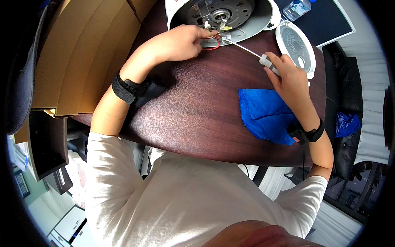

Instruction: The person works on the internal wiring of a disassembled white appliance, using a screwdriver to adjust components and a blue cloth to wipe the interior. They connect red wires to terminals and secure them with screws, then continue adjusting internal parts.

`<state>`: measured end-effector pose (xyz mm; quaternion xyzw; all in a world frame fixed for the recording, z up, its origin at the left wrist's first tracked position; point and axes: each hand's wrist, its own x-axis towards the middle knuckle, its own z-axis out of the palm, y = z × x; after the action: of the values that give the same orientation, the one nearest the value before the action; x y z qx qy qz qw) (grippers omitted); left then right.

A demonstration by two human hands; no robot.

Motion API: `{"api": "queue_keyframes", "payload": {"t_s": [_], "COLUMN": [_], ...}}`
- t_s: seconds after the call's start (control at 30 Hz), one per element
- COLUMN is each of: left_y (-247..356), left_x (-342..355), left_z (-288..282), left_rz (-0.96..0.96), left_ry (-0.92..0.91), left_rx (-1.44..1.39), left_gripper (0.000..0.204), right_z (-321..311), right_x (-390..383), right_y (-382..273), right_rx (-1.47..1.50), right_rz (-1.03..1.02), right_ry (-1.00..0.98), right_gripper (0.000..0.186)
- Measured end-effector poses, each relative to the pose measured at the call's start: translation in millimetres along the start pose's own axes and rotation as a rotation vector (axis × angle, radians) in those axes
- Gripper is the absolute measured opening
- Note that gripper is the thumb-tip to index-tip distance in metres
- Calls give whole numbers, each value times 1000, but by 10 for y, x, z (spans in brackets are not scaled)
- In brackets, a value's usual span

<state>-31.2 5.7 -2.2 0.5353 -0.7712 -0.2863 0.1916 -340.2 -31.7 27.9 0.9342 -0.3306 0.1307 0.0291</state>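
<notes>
A white round appliance (266,31) lies on its side at the table's far edge, its open underside baring a grey metal plate and wiring. My left hand (185,42) reaches to the wires and small connectors at its rim. The index finger is stretched to them and the other fingers are curled; what they pinch is hidden. A red wire (212,48) loops below that fingertip. My right hand (289,78) is closed round the grey-and-white handle of a screwdriver (245,49). Its long shaft slants up-left, with the tip at the wiring beside my left fingertip.
A round white-and-grey cover (295,45) lies right of the appliance, near a water bottle (296,10) and a dark flat panel (325,20). A blue cloth (263,113) is spread below my right hand on the brown table (185,119). Cardboard (82,53) stands at the left.
</notes>
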Motion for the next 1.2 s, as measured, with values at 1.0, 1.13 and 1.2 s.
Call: {"api": "queue_keyframes", "payload": {"t_s": [1.0,1.13,1.2], "left_y": [187,215,207], "left_x": [61,90,110], "left_z": [474,486,490], "left_rz": [-35,-40,-33], "left_ry": [616,629,637], "left_rx": [405,518,567], "left_gripper": [27,27,26], "right_z": [-97,-99,-92], "right_x": [81,71,64], "right_y": [-139,-136,-129], "right_rx": [73,83,79], "right_rz": [34,37,38], "right_ry": [-33,-31,-28], "right_gripper": [27,27,27]}}
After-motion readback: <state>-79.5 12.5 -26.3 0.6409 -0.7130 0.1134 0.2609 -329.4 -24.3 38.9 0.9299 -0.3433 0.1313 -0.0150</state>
